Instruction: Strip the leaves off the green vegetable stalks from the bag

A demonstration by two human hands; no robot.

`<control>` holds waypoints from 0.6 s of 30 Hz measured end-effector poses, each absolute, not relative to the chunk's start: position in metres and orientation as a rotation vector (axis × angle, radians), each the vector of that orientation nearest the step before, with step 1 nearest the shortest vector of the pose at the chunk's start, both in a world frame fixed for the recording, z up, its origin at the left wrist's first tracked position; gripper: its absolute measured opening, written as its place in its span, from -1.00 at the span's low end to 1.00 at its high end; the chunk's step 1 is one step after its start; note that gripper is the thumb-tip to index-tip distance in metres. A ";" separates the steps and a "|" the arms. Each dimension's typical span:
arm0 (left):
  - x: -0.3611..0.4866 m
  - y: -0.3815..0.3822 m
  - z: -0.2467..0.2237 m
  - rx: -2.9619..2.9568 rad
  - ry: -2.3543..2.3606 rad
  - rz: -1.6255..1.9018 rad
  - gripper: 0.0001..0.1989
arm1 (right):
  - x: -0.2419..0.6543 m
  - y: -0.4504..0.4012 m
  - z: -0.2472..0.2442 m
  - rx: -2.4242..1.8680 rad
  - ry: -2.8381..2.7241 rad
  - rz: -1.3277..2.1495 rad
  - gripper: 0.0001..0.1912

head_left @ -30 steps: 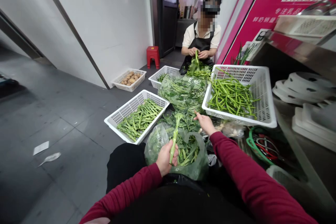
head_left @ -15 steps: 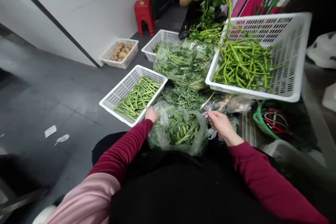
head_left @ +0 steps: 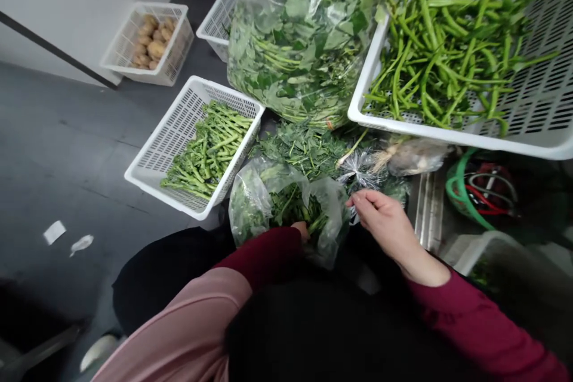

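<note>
In my lap is a clear plastic bag (head_left: pixel 248 206) of leafy green stalks (head_left: pixel 290 206), its mouth open towards me. My left hand (head_left: pixel 302 230) reaches inside it among the stalks, and its fingers are hidden. At the bag's right edge, my right hand (head_left: pixel 376 215) has thumb and forefinger pressed together; whatever is in that pinch is too small to make out. Loose leaves (head_left: pixel 308 146) lie just beyond the bag. A white basket (head_left: pixel 134 178) of trimmed green stems (head_left: pixel 210 152) stands to its left.
A big bag of greens (head_left: pixel 295 54) lies ahead. At right is a large white basket (head_left: pixel 358 110) of long green stems (head_left: pixel 439 59). Potatoes (head_left: pixel 154 42) fill a basket at back left. A green-rimmed basket (head_left: pixel 456 191) sits right. Scraps (head_left: pixel 82 245) litter the floor.
My left hand has moved from the bag's left rim to the right, into the bag among the stalks. My right hand stays pinched at its right side. The view has tilted down.
</note>
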State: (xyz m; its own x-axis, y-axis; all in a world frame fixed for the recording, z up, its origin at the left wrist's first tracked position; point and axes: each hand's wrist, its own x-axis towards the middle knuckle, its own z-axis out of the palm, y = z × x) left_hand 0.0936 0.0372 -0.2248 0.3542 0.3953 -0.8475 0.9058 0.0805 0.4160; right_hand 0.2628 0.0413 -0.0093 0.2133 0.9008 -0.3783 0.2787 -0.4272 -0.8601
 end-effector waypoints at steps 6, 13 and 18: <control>0.062 0.071 -0.155 1.521 1.332 -0.203 -0.82 | 0.258 0.043 -0.022 -1.769 -1.236 1.384 -0.71; -0.027 0.061 0.001 1.754 1.453 0.204 -0.86 | 0.223 0.013 -0.024 -1.609 -1.253 1.791 -0.64; -0.038 -0.003 0.041 1.992 1.502 0.588 -0.75 | 0.161 -0.010 0.014 -1.296 -1.008 1.886 -0.55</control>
